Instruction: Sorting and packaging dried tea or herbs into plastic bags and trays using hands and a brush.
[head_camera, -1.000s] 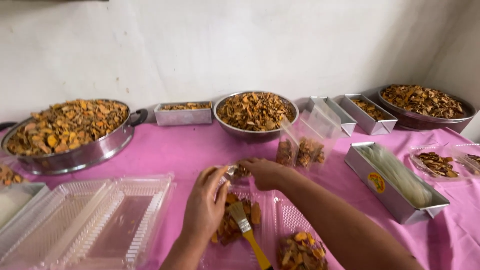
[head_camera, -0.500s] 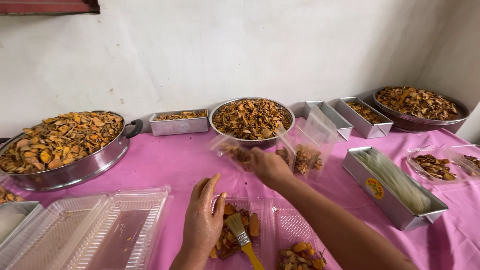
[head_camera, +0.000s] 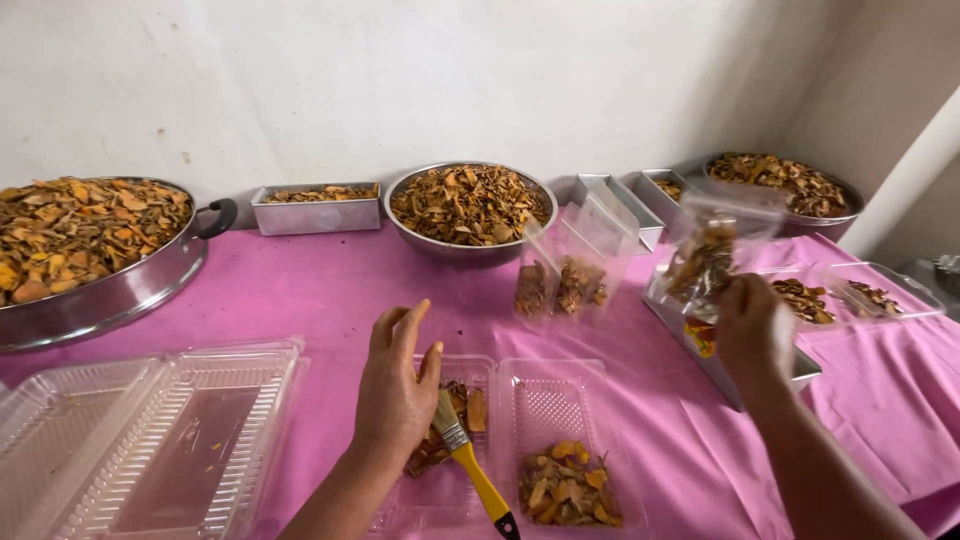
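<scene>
Two hands show in the head view, over a counter (head_camera: 300, 290) with a pink cloth. At the right of the frame, the right hand (head_camera: 755, 325) is lifted up, and its fingers are closed around a small clear bag (head_camera: 712, 250) with brown dried chips inside. The bag hangs in the air above a long metal tin (head_camera: 790, 368) at the right side.

Low in the middle of the frame, the left hand (head_camera: 397, 390) has open, loose fingers and holds nothing. It hovers over a clear plastic box (head_camera: 520, 440) that lies open, with orange and brown chips in both halves. A brush with a yellow handle (head_camera: 472, 465) rests on that box, just beside the left hand.

Two more little bags (head_camera: 565, 275) stand in the middle of the frame, behind the box. At the lower left are empty clear boxes (head_camera: 150, 440). At the upper left sits a big metal pan (head_camera: 85, 250) full of chips, and a round metal bowl (head_camera: 470, 208) of chips sits in the upper middle by the wall.
</scene>
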